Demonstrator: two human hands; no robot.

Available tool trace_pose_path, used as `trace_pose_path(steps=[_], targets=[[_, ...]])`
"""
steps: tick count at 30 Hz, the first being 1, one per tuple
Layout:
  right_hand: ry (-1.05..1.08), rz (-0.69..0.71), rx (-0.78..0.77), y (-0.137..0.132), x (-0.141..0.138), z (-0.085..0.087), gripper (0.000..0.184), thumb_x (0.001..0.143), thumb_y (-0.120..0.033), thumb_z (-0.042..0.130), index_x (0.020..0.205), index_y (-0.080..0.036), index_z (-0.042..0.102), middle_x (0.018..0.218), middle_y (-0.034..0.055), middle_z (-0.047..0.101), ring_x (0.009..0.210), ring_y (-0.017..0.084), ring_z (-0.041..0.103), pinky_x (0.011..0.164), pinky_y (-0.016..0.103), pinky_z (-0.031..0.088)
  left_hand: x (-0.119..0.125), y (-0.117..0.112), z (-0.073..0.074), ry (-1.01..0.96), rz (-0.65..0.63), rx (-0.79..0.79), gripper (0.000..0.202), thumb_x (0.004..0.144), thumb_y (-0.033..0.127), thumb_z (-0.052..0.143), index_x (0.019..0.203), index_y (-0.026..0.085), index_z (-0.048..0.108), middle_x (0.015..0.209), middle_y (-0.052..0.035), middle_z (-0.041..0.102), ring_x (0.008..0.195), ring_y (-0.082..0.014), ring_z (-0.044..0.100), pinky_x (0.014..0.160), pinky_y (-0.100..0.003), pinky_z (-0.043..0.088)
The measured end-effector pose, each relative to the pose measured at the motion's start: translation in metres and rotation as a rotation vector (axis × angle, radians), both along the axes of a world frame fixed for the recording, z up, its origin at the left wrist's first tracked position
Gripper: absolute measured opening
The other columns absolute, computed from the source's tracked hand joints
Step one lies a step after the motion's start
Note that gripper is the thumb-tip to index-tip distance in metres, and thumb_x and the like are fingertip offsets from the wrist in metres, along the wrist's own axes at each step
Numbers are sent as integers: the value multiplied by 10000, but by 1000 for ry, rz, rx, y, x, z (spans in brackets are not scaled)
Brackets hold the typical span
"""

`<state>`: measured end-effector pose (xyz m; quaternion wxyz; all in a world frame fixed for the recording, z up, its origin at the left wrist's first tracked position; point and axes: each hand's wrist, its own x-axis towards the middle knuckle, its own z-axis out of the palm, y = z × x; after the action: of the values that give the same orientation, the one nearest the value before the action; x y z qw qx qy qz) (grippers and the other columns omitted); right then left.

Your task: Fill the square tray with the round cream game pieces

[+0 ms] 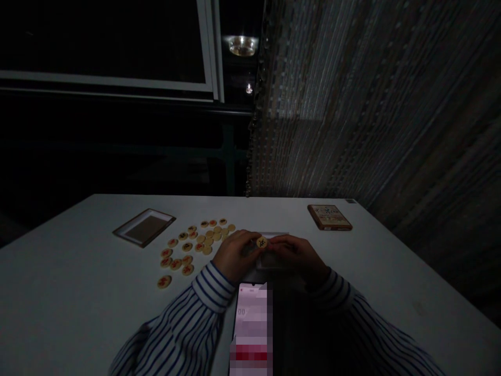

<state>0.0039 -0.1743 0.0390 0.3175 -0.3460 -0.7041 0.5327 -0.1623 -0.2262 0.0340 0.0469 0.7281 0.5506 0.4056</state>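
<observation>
My left hand [235,253] and my right hand [295,253] meet in the middle of a white table [78,292], both in striped sleeves. Between their fingertips sits a round wooden game disc [261,242] with a dark mark on its face; both hands pinch it. Just left of my left hand lies a loose spread of several similar discs [195,245], some with red marks, some with black. Under my hands a pale flat folded sheet [274,261] lies on the table, mostly hidden.
An open shallow box tray [144,226] lies at the back left. A closed printed box [329,216] lies at the back right. A lit phone [252,324] lies near the front edge between my forearms. A bead curtain [352,104] hangs behind; the room is dark.
</observation>
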Motion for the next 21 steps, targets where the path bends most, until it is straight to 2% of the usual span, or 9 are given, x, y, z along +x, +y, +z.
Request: trace_pose_path(steps=[6, 13, 17, 21], targets=[[38, -50, 12, 4, 7, -13, 234, 658, -317, 565, 833, -162, 567, 787, 40, 624, 730, 145, 575, 654, 266, 461, 6, 6, -7, 4, -16, 7, 221, 699, 262, 539, 903, 178, 544, 810, -33, 592, 765, -144, 533, 678, -273, 433], [-22, -14, 247, 13, 13, -35, 194, 691, -287, 537, 850, -175, 548, 822, 37, 620, 750, 144, 581, 665, 274, 480, 8, 3, -25, 93, -19, 3, 202, 707, 257, 524, 881, 163, 561, 801, -54, 612, 746, -155, 547, 655, -282, 439], [-28, 10, 353, 11, 12, -36, 171, 707, -280, 524, 835, -172, 556, 809, 44, 616, 736, 140, 579, 661, 280, 484, 9, 2, -27, 103, -39, 16, 217, 690, 236, 540, 893, 159, 553, 803, -52, 614, 745, -153, 550, 652, -282, 441], [-16, 47, 334, 8, 10, -36, 175, 708, -274, 529, 843, -167, 558, 818, 50, 615, 745, 141, 580, 664, 284, 487, 9, 2, -28, 108, -68, 16, 207, 695, 240, 535, 888, 168, 551, 785, -45, 614, 731, -146, 549, 641, -278, 439]])
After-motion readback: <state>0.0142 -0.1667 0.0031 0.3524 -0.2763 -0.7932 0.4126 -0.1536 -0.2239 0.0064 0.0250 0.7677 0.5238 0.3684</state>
